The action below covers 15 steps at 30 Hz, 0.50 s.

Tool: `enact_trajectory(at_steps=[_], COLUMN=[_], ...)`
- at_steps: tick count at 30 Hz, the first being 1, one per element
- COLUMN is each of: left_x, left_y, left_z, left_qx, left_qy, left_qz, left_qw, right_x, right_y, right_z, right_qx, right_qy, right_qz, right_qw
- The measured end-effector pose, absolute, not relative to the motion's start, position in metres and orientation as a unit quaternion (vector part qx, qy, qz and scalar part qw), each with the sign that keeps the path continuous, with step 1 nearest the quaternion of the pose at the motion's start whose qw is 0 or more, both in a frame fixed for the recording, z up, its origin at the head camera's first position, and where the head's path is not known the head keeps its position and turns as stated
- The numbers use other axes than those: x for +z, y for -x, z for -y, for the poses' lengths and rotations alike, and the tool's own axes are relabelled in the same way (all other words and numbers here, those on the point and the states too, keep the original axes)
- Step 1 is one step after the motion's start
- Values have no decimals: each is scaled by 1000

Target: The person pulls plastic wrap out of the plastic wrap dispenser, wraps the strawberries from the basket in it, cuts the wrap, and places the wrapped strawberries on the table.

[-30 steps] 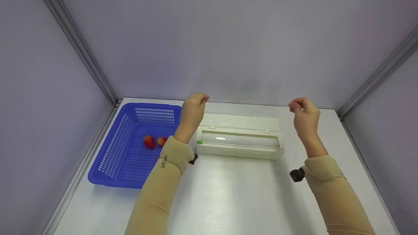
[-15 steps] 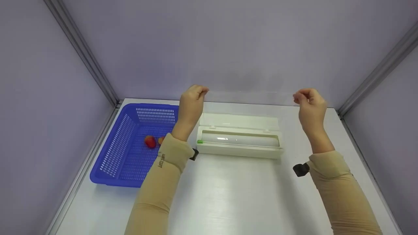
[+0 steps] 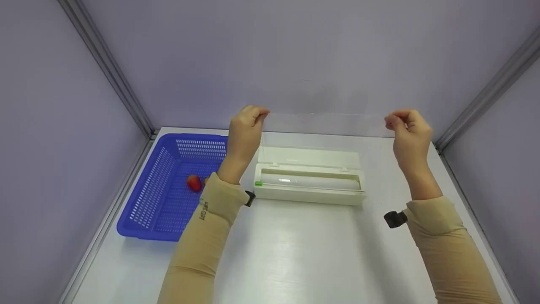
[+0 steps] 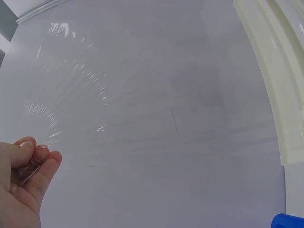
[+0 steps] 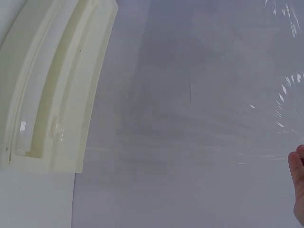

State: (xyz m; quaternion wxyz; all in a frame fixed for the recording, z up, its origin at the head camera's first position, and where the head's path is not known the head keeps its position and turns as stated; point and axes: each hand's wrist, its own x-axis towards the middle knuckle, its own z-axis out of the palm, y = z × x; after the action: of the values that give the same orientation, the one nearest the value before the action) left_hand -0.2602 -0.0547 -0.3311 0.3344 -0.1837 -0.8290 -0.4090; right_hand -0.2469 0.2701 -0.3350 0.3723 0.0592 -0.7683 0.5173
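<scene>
Clear plastic wrap [image 3: 322,121] is stretched between my two hands, visible mainly by its top edge and glints. My left hand [image 3: 247,135] pinches its left corner between thumb and fingers; the left wrist view shows the crinkled wrap [image 4: 97,88] fanning out from there. At the other corner, my right hand [image 3: 412,137] pinches the wrap, and only part of this hand [image 5: 298,183] enters the right wrist view. Below and between the hands stands a cream wrap dispenser [image 3: 310,199] with its lid [image 3: 310,157] tipped back. The roll [image 3: 312,182] lies inside.
A blue plastic basket [image 3: 139,230] stands at the left, partly behind my left arm. A red apple-like fruit [image 3: 194,183] lies in it, with another mostly hidden by the sleeve. A green slider [image 3: 258,183] sits at the dispenser's left end. Grey walls [image 3: 320,50] enclose the white table [image 3: 282,253].
Both hands have risen and moved farther apart, the right one shifting rightward. The wrap's top edge has gone up with them, while the dispenser has stayed in place.
</scene>
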Motion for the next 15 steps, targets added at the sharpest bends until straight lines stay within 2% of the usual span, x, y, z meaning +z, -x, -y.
enact_trajectory(at_steps=[8, 12, 15], left_x=[-331, -337, -345], left_y=[229, 212, 201], left_z=[65, 70, 75], left_qx=[-415, -476, -523], left_qy=[217, 246, 270], left_qz=[827, 811, 796], left_qw=[312, 236, 141], right_x=[-339, -347, -355], right_y=[206, 182, 164], right_z=[-278, -284, -288], right_qx=[503, 528, 566], right_qy=[-116, -168, -211], right_qz=[769, 750, 725], right_qw=[376, 362, 332])
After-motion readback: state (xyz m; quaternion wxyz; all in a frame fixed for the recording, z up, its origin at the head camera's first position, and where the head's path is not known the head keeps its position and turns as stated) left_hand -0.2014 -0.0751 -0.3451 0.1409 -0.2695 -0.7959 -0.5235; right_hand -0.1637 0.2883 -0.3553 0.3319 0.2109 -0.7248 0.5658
